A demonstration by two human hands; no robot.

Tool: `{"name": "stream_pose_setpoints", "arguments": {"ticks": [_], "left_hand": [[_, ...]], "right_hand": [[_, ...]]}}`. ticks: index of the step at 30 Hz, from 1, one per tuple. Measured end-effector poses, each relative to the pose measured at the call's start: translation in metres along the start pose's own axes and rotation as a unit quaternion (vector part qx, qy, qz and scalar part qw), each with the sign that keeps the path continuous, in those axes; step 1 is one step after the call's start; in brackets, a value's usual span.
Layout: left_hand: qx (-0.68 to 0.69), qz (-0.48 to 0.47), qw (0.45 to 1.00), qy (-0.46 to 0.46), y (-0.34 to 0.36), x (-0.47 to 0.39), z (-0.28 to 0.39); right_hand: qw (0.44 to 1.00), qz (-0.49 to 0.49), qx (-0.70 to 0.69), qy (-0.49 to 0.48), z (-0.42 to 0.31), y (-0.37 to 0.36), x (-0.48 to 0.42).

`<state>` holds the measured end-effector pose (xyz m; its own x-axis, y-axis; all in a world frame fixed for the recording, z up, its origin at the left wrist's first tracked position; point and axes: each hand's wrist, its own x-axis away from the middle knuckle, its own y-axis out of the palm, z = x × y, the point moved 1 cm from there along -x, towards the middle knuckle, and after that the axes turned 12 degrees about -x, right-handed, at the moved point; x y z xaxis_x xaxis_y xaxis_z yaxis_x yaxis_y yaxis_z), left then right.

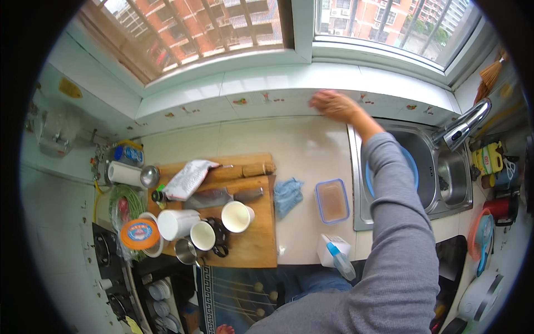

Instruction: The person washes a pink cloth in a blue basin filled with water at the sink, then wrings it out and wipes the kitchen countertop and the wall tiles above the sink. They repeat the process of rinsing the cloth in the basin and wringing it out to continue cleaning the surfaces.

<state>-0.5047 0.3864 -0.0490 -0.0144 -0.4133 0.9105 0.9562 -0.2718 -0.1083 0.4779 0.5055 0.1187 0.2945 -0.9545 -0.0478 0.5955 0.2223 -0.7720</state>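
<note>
My right hand [333, 105] is stretched out by the tiled ledge below the window, beyond the counter; it is blurred and its fingers are not clear. The grey sleeve crosses over the sink. My left hand is out of view. Nearer to me on the counter lie a crumpled blue cloth [288, 196] and a clear plastic container with a blue rim [332, 201]. A white box [327, 252] with a blue-topped clear bottle [341, 259] is at the front edge. On the wooden cutting board [254, 254] lie a cleaver [208, 198] and a silver packet [192, 178].
White cups [238, 216], a steel mug [185, 251] and an orange-lidded tub [139, 234] crowd the board's left front. At right, the steel sink [421, 167] holds a blue basin [411, 167], beneath a chrome faucet [463, 125]. A paper roll [125, 173] lies at left.
</note>
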Motion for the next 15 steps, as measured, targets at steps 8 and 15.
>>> {"name": "stream_pose_setpoints", "arguments": {"ticks": [8,15], "left_hand": [[-0.112,0.070,0.991,-0.016,0.072,0.009,-0.072],[-0.148,0.071,0.986,-0.012,0.127,0.052,-0.116]], "right_hand": [[0.711,0.154,-0.318,0.608,0.023,0.032,0.218],[0.329,0.317,-0.668,0.587,-0.043,0.040,0.173]]}}
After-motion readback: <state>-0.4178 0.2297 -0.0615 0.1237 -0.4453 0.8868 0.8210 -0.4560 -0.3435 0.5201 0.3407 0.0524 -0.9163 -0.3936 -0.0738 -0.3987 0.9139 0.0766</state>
